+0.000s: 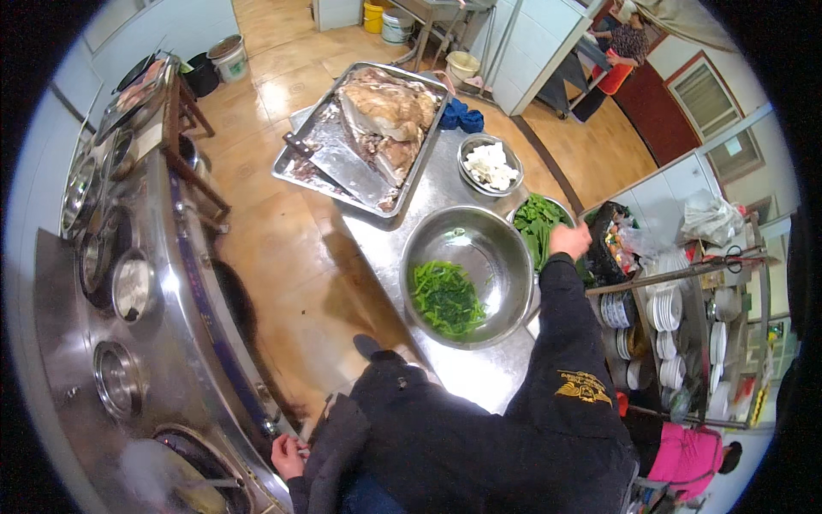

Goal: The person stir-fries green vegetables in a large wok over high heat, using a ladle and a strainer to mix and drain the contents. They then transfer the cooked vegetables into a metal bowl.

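My right hand reaches out at the right edge of a bowl of leafy greens. Its fingers are curled, and what they may hold is hidden. A large steel basin stands just left of that arm, with chopped cooked greens gathered in its lower left. Down at the lower left, my left hand is beside the stove's front edge, fingers drawn together; nothing nameable shows in them. A smaller steel bowl of white chunks sits beyond the basin.
On the steel table, a tray carries a big piece of meat and a cleaver. Left runs a stove with several pots, steaming at the near end. A dish rack stands right; two other people are farther off.
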The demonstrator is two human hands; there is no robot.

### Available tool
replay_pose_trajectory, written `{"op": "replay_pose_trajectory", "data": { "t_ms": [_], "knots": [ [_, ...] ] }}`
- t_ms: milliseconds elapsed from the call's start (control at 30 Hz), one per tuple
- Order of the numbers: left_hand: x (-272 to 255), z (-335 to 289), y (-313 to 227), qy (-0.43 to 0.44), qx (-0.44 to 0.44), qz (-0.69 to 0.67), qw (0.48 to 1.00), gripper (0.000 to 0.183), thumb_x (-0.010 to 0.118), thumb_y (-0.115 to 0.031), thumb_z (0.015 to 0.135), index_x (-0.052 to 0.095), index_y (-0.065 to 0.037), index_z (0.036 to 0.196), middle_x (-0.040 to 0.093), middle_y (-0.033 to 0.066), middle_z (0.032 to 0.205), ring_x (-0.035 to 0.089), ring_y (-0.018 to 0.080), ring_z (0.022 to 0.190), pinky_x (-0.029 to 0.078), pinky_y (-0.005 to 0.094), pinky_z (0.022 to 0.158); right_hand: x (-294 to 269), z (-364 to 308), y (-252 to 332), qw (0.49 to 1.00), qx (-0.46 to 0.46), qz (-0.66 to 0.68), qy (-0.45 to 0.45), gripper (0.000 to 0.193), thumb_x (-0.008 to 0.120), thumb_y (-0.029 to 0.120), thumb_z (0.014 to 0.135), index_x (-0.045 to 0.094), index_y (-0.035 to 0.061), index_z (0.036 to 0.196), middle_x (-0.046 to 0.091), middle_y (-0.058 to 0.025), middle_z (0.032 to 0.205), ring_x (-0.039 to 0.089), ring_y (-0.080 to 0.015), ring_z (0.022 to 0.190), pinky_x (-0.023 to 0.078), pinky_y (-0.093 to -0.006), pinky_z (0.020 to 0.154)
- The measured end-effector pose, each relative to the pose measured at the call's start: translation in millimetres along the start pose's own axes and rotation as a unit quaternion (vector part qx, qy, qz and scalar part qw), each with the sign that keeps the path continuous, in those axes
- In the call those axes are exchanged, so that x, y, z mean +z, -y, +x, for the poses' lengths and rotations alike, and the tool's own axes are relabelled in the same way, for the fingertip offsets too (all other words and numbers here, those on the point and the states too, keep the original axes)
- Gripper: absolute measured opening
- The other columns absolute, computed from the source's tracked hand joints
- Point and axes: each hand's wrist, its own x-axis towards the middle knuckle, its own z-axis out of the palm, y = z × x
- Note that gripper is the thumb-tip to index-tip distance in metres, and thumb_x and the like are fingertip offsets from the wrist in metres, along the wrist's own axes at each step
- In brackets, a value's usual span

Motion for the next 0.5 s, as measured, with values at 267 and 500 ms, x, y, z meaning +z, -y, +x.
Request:
{"op": "replay_pose_trajectory", "data": {
  "t_ms": [267, 500],
  "knots": [
    [31, 30, -65, 0.027, -0.063, -0.016, 0.998, 0.019, 0.054, -0.009, 0.104, 0.057, 0.002, 0.119, 0.069, 0.0138, 0.099, 0.071, 0.0210, 0.068, 0.054, 0.0312, 0.048, 69, 29, -226, 0.940, 0.137, 0.025, 0.310, 0.017, 0.070, 0.011, 0.087, 0.068, -0.0053, 0.082, 0.068, -0.0181, 0.071, 0.071, -0.0314, 0.067, 0.055, -0.0443, 0.060],
    [34, 54, -92, 0.046, -0.048, -0.004, 0.998, 0.023, 0.057, -0.015, 0.105, 0.059, 0.001, 0.123, 0.070, 0.0151, 0.101, 0.071, 0.0215, 0.073, 0.055, 0.0367, 0.049, 22, 33, -168, 0.889, 0.293, 0.122, 0.329, 0.028, 0.068, 0.014, 0.091, 0.054, -0.0002, 0.071, 0.055, -0.0117, 0.060, 0.047, -0.0210, 0.042, 0.037, -0.0387, 0.041]
  ]
}}
